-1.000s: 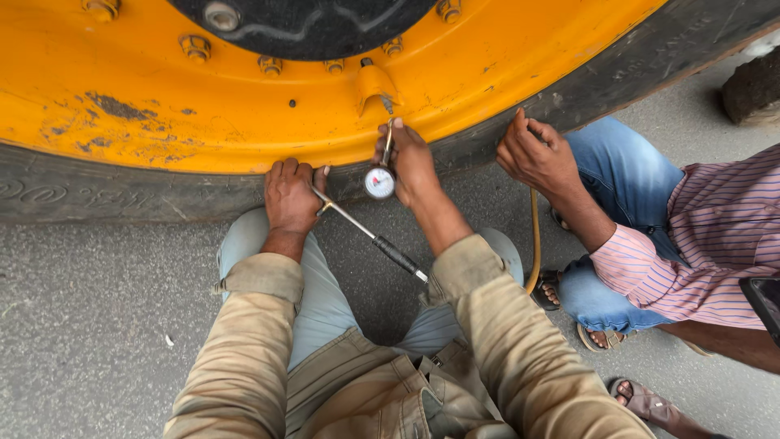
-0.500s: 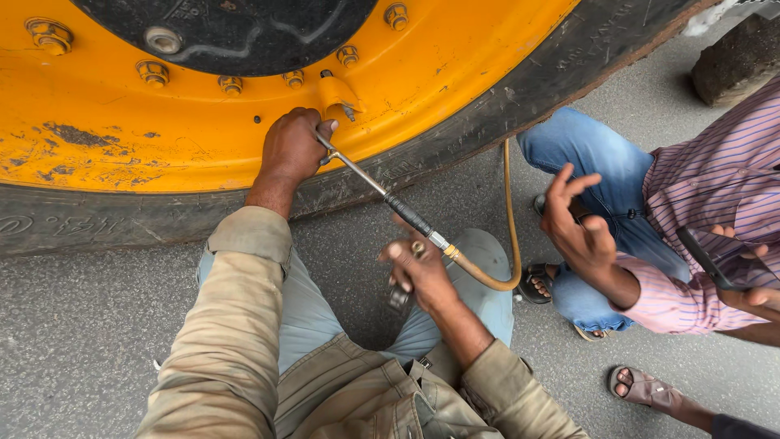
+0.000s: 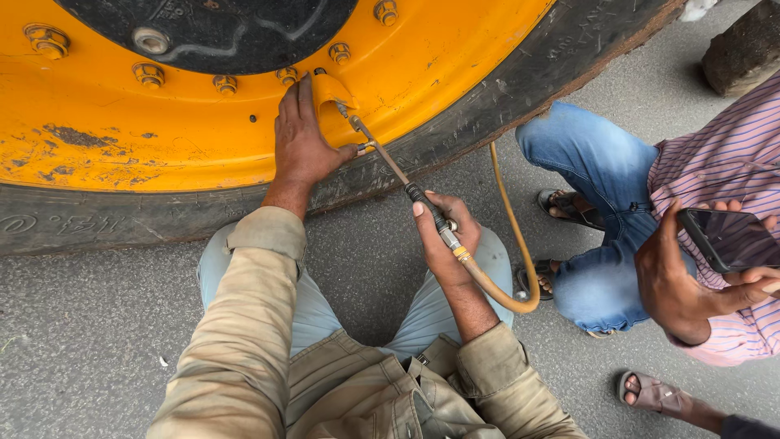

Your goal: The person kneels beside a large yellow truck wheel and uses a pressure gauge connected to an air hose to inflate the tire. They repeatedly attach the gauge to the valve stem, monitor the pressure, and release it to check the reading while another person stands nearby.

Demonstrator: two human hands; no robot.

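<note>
A large wheel with a yellow rim and a black tyre fills the top of the view. My left hand presses flat on the rim beside the valve, thumb against the thin metal rod of an air chuck. My right hand grips the chuck's handle, where a yellow hose joins and loops away to the right. I squat in pale trousers and a tan jacket.
Another person in jeans and a striped shirt crouches at the right, holding a dark phone; sandalled feet rest on the grey tarmac. A dark block lies at the top right. Bolts ring the black hub.
My right hand rose from beside my knee and took hold of the chuck handle. My left hand flattened on the rim by the valve. The other person now holds a phone.
</note>
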